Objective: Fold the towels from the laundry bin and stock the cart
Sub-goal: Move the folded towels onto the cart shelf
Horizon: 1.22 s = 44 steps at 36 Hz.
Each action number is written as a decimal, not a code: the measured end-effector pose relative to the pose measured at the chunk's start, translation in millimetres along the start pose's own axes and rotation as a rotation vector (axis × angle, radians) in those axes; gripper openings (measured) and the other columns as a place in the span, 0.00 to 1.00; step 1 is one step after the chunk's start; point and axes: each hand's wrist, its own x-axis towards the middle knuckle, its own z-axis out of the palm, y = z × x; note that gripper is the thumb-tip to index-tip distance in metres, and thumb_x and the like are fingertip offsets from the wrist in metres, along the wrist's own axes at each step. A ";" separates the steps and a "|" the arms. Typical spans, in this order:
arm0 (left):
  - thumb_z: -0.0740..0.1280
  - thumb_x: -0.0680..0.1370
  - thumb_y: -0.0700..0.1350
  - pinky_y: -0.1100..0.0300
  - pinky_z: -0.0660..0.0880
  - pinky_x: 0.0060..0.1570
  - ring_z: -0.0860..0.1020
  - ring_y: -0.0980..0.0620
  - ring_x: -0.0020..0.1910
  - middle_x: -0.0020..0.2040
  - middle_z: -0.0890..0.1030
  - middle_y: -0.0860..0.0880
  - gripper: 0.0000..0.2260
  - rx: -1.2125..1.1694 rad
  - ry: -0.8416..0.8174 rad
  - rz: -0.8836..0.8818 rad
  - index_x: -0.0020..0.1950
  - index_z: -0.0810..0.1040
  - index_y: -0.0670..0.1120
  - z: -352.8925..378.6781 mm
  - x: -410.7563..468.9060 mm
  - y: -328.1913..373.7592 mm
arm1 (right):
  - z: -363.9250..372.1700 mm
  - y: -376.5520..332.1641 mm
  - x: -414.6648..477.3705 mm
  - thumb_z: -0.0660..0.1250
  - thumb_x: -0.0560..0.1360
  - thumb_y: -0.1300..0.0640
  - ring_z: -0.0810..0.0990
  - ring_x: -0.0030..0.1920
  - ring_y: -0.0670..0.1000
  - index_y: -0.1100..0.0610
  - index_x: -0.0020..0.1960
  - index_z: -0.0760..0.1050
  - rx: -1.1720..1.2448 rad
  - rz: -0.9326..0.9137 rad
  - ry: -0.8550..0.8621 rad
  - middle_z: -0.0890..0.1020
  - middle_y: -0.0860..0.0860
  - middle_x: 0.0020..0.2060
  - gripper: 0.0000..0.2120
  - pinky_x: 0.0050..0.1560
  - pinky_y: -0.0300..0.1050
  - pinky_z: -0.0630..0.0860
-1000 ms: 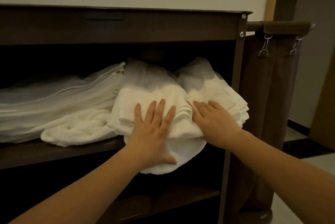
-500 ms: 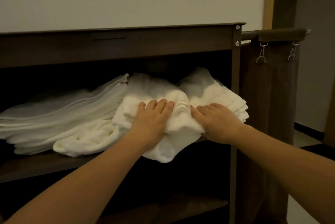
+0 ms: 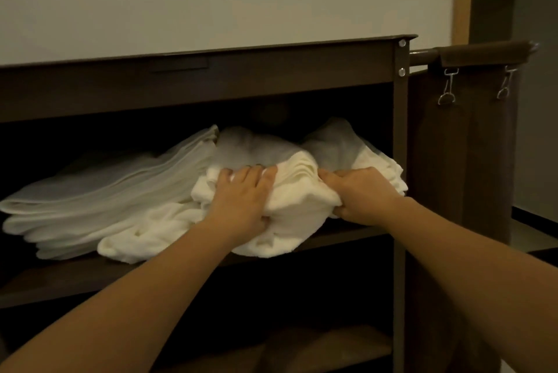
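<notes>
A folded white towel (image 3: 297, 191) sits at the front of the dark brown cart's (image 3: 271, 76) upper shelf, its lower edge hanging over the shelf lip. My left hand (image 3: 241, 200) grips its left side, fingers curled over the top and thumb tucked under. My right hand (image 3: 359, 194) grips its right side the same way. More folded white towels (image 3: 374, 161) lie behind on the right, and a stack of flat white linen (image 3: 105, 188) fills the shelf's left part.
A rumpled white towel (image 3: 145, 236) lies at the shelf front, left of my hands. A brown fabric laundry bag (image 3: 459, 161) hangs by metal clips from the cart's right-hand rail. The lower shelf (image 3: 317, 345) is dim. A pale wall stands behind.
Both hands went from lying flat on the towel to curling round its sides. The towel has gone further onto the shelf, with less of it hanging over the edge.
</notes>
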 end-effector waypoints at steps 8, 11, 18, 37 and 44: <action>0.80 0.53 0.52 0.34 0.66 0.60 0.75 0.40 0.59 0.62 0.76 0.44 0.47 0.098 0.026 -0.106 0.69 0.63 0.47 15.2 25.2 1.0 | 14.3 1.0 10.0 0.67 0.72 0.40 0.79 0.53 0.57 0.52 0.77 0.54 -0.037 0.054 0.010 0.78 0.54 0.57 0.40 0.50 0.48 0.71; 0.75 0.65 0.54 0.35 0.52 0.68 0.64 0.41 0.70 0.72 0.65 0.46 0.44 0.079 -0.046 -0.065 0.75 0.58 0.49 23.0 24.4 9.8 | 29.1 6.7 3.6 0.63 0.73 0.37 0.72 0.63 0.57 0.50 0.77 0.50 -0.038 0.043 -0.136 0.72 0.53 0.65 0.40 0.68 0.60 0.60; 0.63 0.66 0.72 0.33 0.41 0.69 0.49 0.41 0.76 0.78 0.51 0.51 0.49 0.058 -0.069 -0.046 0.77 0.44 0.52 19.3 11.6 4.7 | 11.4 21.8 0.9 0.41 0.65 0.20 0.73 0.63 0.54 0.48 0.74 0.57 0.004 0.036 -0.172 0.74 0.49 0.64 0.48 0.69 0.58 0.59; 0.65 0.77 0.45 0.58 0.64 0.67 0.68 0.48 0.70 0.72 0.69 0.48 0.22 -0.485 -0.395 -0.150 0.71 0.70 0.47 -84.7 -2.9 -37.1 | -108.4 -21.6 79.7 0.49 0.76 0.33 0.67 0.69 0.57 0.56 0.76 0.56 0.279 -0.115 -0.570 0.63 0.55 0.74 0.37 0.65 0.49 0.67; 0.64 0.77 0.44 0.60 0.69 0.60 0.73 0.50 0.63 0.65 0.76 0.52 0.18 -0.488 -0.506 -0.365 0.68 0.73 0.49 -218.1 -19.8 -99.8 | -222.4 -65.9 148.2 0.51 0.80 0.46 0.76 0.56 0.55 0.56 0.60 0.75 0.486 -0.476 -0.544 0.79 0.52 0.56 0.20 0.54 0.50 0.73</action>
